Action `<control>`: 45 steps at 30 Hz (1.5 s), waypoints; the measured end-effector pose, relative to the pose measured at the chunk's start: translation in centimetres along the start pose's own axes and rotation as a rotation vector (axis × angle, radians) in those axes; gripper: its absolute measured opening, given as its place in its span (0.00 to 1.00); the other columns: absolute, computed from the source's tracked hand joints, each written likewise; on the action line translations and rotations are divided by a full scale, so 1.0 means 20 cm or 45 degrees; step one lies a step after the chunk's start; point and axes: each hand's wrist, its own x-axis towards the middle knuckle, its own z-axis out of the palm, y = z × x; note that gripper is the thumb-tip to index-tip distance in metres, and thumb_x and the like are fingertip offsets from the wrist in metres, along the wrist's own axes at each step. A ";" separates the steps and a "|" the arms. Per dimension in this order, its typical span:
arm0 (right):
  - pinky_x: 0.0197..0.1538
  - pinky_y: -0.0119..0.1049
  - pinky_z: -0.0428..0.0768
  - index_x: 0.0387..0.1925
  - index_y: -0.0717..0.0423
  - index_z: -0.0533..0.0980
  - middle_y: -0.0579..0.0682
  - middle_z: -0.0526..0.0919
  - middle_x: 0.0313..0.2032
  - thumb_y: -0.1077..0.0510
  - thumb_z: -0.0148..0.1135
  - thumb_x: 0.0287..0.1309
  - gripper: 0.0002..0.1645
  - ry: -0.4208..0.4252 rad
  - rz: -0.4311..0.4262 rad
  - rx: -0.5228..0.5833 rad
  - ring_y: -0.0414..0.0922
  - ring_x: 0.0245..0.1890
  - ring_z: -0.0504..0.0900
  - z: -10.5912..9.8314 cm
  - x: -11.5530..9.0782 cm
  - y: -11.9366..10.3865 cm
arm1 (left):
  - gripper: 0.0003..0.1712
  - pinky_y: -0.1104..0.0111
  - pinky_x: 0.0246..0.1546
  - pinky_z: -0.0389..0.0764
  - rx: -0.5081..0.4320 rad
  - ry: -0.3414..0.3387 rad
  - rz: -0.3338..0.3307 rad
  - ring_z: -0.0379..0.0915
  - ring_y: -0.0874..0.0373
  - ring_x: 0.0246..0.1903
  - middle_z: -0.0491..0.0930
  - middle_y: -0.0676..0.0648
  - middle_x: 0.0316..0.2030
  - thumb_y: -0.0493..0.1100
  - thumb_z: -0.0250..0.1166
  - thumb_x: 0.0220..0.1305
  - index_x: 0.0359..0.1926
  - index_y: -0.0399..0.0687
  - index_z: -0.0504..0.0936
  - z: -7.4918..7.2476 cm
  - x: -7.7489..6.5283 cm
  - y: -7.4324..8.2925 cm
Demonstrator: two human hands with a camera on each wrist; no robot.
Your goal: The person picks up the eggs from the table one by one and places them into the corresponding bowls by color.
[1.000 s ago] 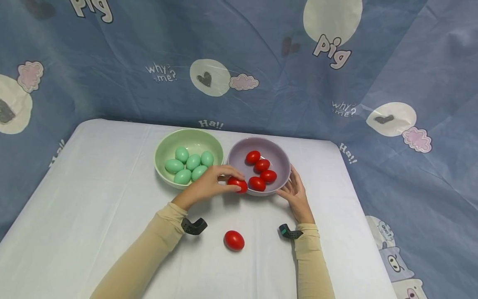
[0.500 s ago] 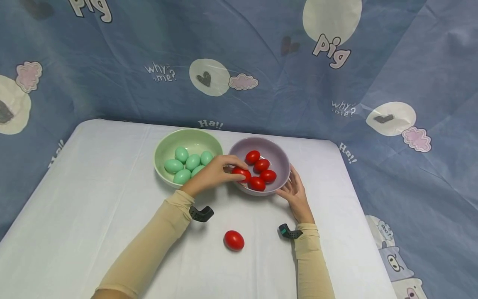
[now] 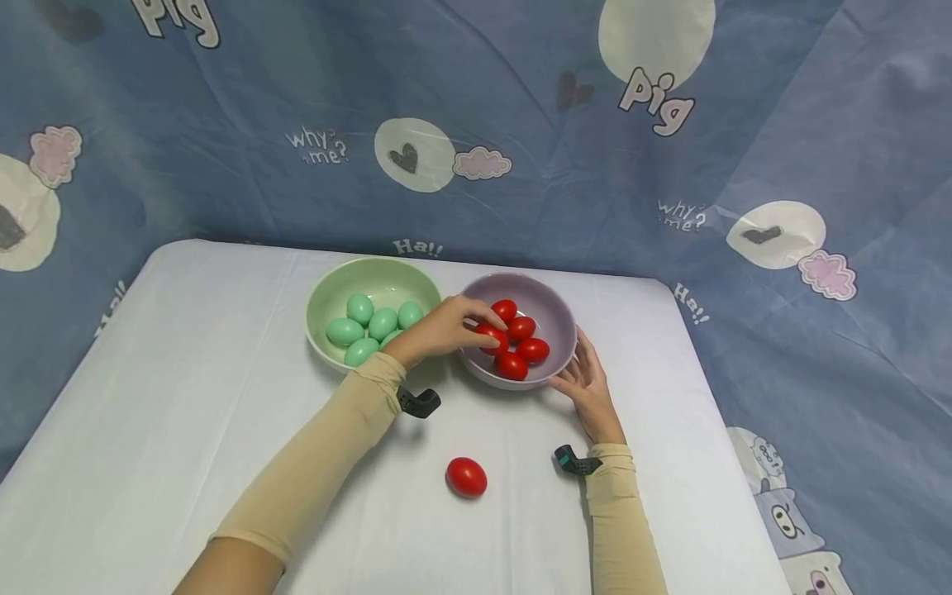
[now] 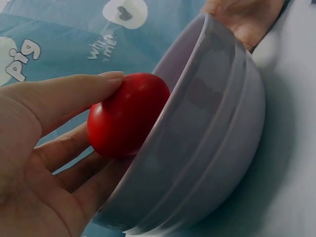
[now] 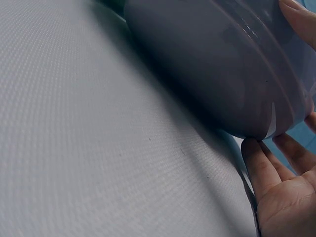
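My left hand (image 3: 445, 326) pinches a red egg (image 3: 491, 340) between thumb and fingers, over the left side of the purple bowl (image 3: 556, 307). In the left wrist view this egg (image 4: 129, 116) overlaps the bowl's rim (image 4: 170, 106). Several other red eggs (image 3: 532, 350) lie inside the bowl. At the bowl's right side, my right hand (image 3: 592, 401) holds the wall, thumb toward the front and fingers round the far side. The right wrist view has its fingertips (image 5: 256, 155) against the lower bowl wall (image 5: 207, 64).
A green bowl (image 3: 394, 281) with several mint-green eggs (image 3: 360, 309) stands left of the purple one, partly behind my left hand. One loose red egg (image 3: 466, 478) lies on the white tablecloth (image 3: 201, 397) nearer me. A blue printed cloth (image 3: 521, 215) hangs behind the table.
My left hand has carried the red egg right and away from me, from the bowl's near left rim to over its inside. The right hand stays on the bowl.
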 end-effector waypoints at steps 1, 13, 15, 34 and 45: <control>0.70 0.27 0.74 0.82 0.40 0.50 0.47 0.52 0.82 0.71 0.69 0.57 0.60 0.000 -0.002 -0.003 0.56 0.82 0.55 0.00 0.00 0.00 | 0.17 0.57 0.63 0.83 0.013 -0.014 -0.002 0.80 0.50 0.58 0.87 0.45 0.53 0.39 0.75 0.61 0.52 0.43 0.89 0.00 0.01 0.00; 0.70 0.27 0.74 0.82 0.39 0.50 0.45 0.53 0.82 0.71 0.70 0.57 0.60 0.002 0.018 0.007 0.55 0.81 0.56 0.00 0.00 -0.01 | 0.16 0.64 0.57 0.83 0.262 -0.188 0.006 0.80 0.53 0.51 0.89 0.46 0.49 0.38 0.75 0.62 0.51 0.44 0.90 0.02 0.16 0.02; 0.70 0.27 0.74 0.82 0.39 0.51 0.44 0.53 0.82 0.71 0.70 0.57 0.60 -0.001 0.019 0.011 0.54 0.81 0.57 0.00 0.00 -0.01 | 0.16 0.64 0.58 0.83 0.283 -0.207 0.011 0.80 0.53 0.51 0.89 0.46 0.48 0.38 0.75 0.61 0.51 0.43 0.90 0.02 0.18 0.02; 0.71 0.27 0.73 0.83 0.41 0.49 0.45 0.52 0.82 0.72 0.69 0.57 0.61 -0.015 0.015 0.033 0.55 0.81 0.56 0.01 0.00 -0.01 | 0.16 0.65 0.58 0.84 0.386 -0.427 -0.131 0.79 0.50 0.52 0.87 0.42 0.49 0.32 0.72 0.60 0.50 0.41 0.90 0.06 0.30 0.07; 0.71 0.26 0.73 0.83 0.41 0.49 0.46 0.52 0.82 0.73 0.69 0.57 0.61 -0.013 0.011 0.059 0.55 0.82 0.55 0.01 0.00 -0.01 | 0.19 0.63 0.62 0.83 0.369 -0.452 -0.187 0.82 0.51 0.57 0.88 0.43 0.54 0.36 0.71 0.65 0.56 0.42 0.87 0.04 0.33 0.13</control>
